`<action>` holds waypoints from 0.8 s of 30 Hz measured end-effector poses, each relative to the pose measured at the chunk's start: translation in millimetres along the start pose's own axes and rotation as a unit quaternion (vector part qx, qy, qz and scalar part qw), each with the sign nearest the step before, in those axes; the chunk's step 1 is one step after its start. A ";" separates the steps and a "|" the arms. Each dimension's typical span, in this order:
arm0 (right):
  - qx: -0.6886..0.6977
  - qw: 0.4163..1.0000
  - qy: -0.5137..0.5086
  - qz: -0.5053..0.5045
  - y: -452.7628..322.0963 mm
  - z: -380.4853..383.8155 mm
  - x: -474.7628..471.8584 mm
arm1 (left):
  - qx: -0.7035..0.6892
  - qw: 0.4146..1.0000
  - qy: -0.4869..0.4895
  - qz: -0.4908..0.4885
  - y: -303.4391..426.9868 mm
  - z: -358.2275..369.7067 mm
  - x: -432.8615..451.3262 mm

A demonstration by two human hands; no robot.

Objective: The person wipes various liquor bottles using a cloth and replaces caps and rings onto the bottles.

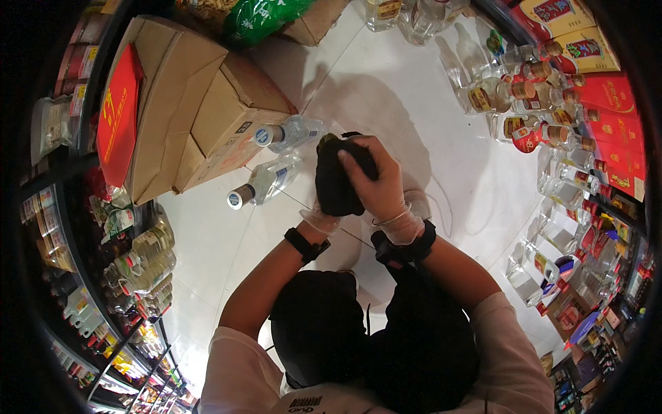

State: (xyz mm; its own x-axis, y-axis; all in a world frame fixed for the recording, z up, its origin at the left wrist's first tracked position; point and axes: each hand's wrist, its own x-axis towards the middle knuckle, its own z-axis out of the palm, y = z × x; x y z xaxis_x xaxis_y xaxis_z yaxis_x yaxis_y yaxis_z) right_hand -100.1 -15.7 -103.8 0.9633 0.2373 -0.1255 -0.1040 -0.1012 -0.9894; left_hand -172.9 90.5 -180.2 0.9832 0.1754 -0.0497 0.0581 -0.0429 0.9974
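Observation:
In my right hand, in a thin clear glove, is a bunched black cloth, with my thumb laid across its top. The left wrist runs up under that cloth. Of my left hand only the glove cuff and heel show, and its fingers are hidden. An olive-coloured bit of something sticks out at the cloth's far end; what it is I cannot tell. Just left of the cloth two clear glass bottles with blue-and-white caps stand on the tiles, a nearer bottle and a farther bottle.
A cardboard carton with a red card sign stands at left, beside shelves of oil bottles. Many cork-topped liquor bottles line the right side, before red boxes. A green bag lies at the far end.

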 end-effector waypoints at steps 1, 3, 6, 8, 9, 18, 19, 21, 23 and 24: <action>-0.001 1.000 -0.005 -0.003 -5.8 0.9 1.0 | -0.004 1.000 0.011 -0.021 -2.4 -0.5 -0.7; 0.016 0.998 -0.020 0.060 -15.3 3.0 5.8 | -0.013 0.997 0.034 -0.064 -7.9 -1.3 -2.4; 0.176 0.977 -0.031 0.114 22.8 -11.0 38.1 | 0.388 0.916 -0.076 0.071 -8.0 1.4 15.1; 0.530 0.817 -0.123 0.193 -7.3 -40.6 48.0 | 0.343 0.937 -0.056 0.014 7.0 2.5 18.6; 0.211 0.963 -0.160 -0.053 -11.2 -63.3 57.9 | 0.356 0.931 -0.045 0.058 17.7 13.8 24.8; -0.411 0.844 0.022 -0.343 -144.6 -125.6 9.2 | 0.328 0.939 -0.106 -0.010 64.0 -15.1 24.4; -0.459 0.846 0.001 -0.272 -155.9 -127.8 0.8 | 0.321 0.940 -0.115 -0.022 69.8 -19.5 21.9; -0.436 0.863 0.022 -0.253 -171.0 -123.4 -10.8 | 0.302 0.944 -0.127 -0.032 80.2 -30.3 13.2; -0.425 0.859 0.022 -0.286 -173.1 -123.6 -14.8 | 0.253 0.956 -0.110 -0.098 88.2 -42.8 1.4; -0.412 0.855 0.021 -0.314 -174.5 -126.2 -16.9 | 0.250 0.958 -0.107 -0.094 94.7 -47.5 -2.7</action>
State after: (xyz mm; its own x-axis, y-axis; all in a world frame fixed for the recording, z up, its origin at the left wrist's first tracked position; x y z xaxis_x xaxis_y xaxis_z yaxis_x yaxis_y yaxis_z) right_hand -67.0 -124.0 80.2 0.7748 0.4616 0.4320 0.6302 -0.6173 -0.4709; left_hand -178.3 132.8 -83.1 0.9570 0.0229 -0.2892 0.2607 -0.5050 0.8228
